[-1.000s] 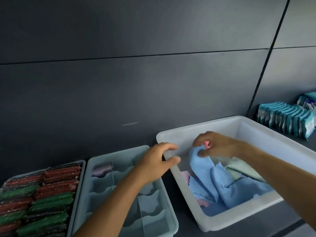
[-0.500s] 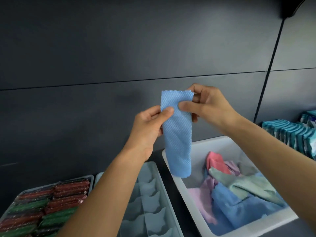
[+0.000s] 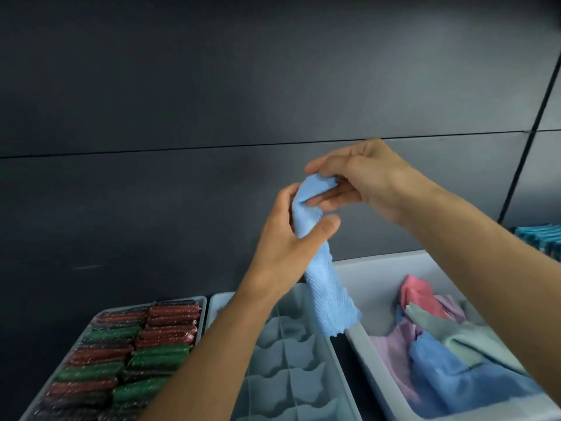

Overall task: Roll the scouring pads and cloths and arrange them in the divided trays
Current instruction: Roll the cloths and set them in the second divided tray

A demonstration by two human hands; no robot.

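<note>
- One blue cloth (image 3: 326, 284), mid-air at centre, tail hanging toward 5 o'clock.
- Two hands: left hand (image 3: 285, 241) curls round its middle; right hand (image 3: 361, 174) pinches its top end.
- Two divided trays: pad-filled tray (image 3: 204, 314) at 7 o'clock, grey tray (image 3: 288, 363) at 6; one white bin (image 3: 373, 278) at 4.
- Half a second ago the cloth hung flat; now it is bunched.

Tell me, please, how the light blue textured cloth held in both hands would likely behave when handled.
Probably floppy: the light blue textured cloth bunches where the left hand grips it and hangs limp below. Likely light, since the right hand holds its top with a fingertip pinch. Its dimpled weave probably gives grip rather than slip.
</note>
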